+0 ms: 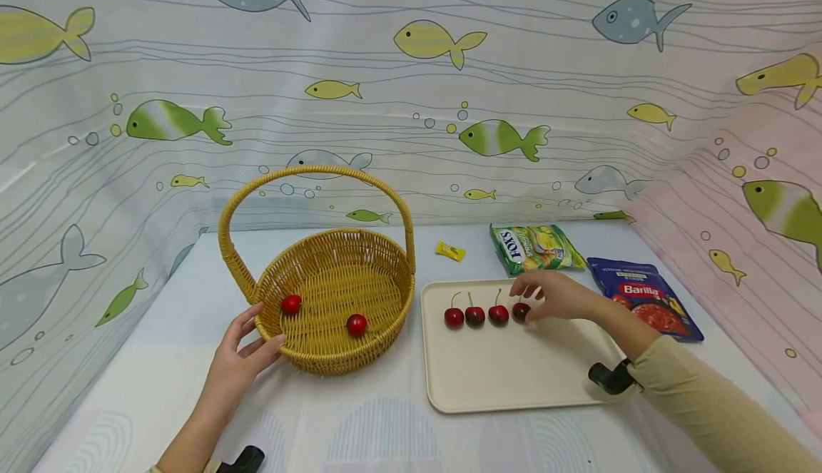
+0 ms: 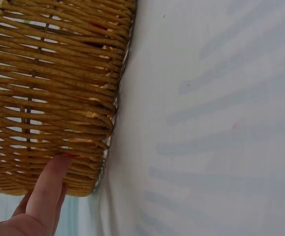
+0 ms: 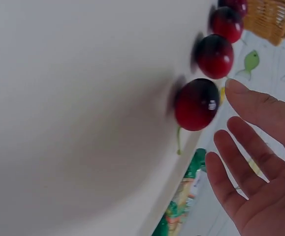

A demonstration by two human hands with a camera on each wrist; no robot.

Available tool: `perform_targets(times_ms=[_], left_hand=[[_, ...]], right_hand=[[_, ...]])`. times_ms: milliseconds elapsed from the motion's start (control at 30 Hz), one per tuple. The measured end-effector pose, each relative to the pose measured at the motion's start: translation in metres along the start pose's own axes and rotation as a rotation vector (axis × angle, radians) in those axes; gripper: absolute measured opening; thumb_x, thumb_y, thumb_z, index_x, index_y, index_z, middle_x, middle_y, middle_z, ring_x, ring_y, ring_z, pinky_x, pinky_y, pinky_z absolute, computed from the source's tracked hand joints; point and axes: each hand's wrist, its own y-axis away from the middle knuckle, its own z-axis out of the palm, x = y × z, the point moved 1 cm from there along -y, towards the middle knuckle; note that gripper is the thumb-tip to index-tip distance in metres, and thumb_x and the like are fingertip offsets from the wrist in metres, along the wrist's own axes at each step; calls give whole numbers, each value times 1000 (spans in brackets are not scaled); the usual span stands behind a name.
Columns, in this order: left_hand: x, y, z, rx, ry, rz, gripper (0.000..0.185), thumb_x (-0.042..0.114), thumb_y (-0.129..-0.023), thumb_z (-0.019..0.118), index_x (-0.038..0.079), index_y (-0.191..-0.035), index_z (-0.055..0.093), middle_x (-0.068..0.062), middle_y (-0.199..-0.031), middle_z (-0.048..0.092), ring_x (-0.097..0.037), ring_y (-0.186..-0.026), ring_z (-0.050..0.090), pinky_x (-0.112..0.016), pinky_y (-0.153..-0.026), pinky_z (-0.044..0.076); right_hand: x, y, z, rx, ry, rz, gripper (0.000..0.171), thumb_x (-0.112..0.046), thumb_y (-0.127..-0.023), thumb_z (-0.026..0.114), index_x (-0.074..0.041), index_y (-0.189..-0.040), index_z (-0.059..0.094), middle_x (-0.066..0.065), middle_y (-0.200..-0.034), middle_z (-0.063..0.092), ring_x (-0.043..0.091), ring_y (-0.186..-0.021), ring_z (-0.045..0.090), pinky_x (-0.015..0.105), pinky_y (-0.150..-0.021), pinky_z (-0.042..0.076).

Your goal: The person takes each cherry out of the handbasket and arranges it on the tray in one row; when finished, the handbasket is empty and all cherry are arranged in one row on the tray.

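A yellow wicker basket (image 1: 334,359) with a tall hoop handle stands on the left, holding two red cherries, one at its left side (image 1: 291,304) and one near the front (image 1: 356,325). My left hand (image 1: 234,362) rests its fingertips against the basket's left front rim; a straight digit presses the weave (image 2: 29,123) in the left wrist view. On a cream tray (image 1: 507,377), several dark red cherries with green stems line up near the far edge. My right hand (image 1: 559,298) hovers around the rightmost cherry (image 3: 197,104), its fingers spread and apart from it in the right wrist view.
Behind the tray lie a green Fox's candy bag (image 1: 536,248) and a small yellow wrapped candy (image 1: 450,250). A blue Barilla pouch (image 1: 648,298) lies to the tray's right. A fish-print curtain (image 1: 385,123) closes off the back and sides of the table.
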Motion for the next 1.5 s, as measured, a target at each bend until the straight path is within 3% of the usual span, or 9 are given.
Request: perform_targets(times_ms=[267, 533, 800, 1033, 1500], left_hand=[[0, 1, 1, -2, -4, -11, 77, 25, -91, 63, 15, -149, 13, -24, -148, 11, -41, -125, 35, -25, -80, 52], [0, 1, 1, -5, -9, -5, 77, 25, -91, 62, 15, -149, 13, -24, -148, 11, -40, -125, 35, -25, -80, 51], [0, 0, 0, -7, -6, -5, 77, 25, -91, 62, 16, -149, 13, -24, -148, 11, -40, -125, 35, -24, -80, 51], [0, 0, 0, -5, -7, -7, 77, 25, -91, 62, 16, -149, 13, -24, -148, 12, -39, -125, 35, -24, -80, 51], [1, 0, -1, -4, -10, -15, 77, 25, -90, 63, 16, -149, 13, -24, -148, 11, -41, -125, 36, -26, -80, 51]], right_hand=[[-26, -8, -13, 11, 2, -34, 35, -2, -75, 76, -2, -106, 60, 13, -104, 61, 33, -94, 57, 48, -80, 50], [-53, -23, -22, 28, 43, -55, 32, -10, -75, 78, -13, -104, 63, -4, -103, 62, 22, -96, 56, 41, -83, 50], [-81, -39, -26, 3, 44, -139, 32, -10, -77, 77, -12, -105, 62, -3, -105, 61, 22, -99, 56, 41, -85, 50], [-100, -56, -23, -36, 41, -206, 32, -8, -77, 76, -12, -105, 62, -4, -105, 61, 17, -98, 55, 31, -83, 49], [-135, -90, -11, -110, 24, -334, 32, -8, -78, 76, -9, -106, 62, -2, -105, 60, 13, -95, 54, 25, -81, 49]])
